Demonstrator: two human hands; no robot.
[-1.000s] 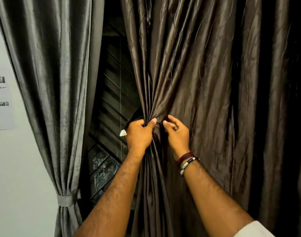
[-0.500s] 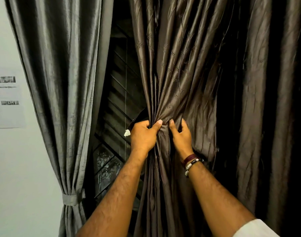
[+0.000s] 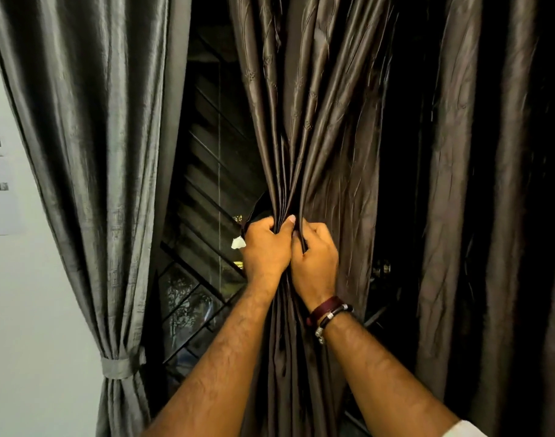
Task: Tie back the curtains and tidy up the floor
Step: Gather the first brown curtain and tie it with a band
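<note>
Where folds bunch (image 3: 304, 171) — dark window (image 3: 213, 190).

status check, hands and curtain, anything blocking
Left hand and right hand both clenched on the gathered brown curtain. No tie on it yet. Grey curtain already tied. Nothing blocking.

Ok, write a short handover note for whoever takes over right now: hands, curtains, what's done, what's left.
Left hand: closed on the gathered folds of the brown curtain, a small white scrap showing at its edge.
Right hand: closed on the same bunch, right beside the left hand.
Done: grey curtain on the left is tied with its band.
Left: tie the brown curtain; no tie for it is visible. The far-right panel hangs loose. The floor is out of view.
</note>
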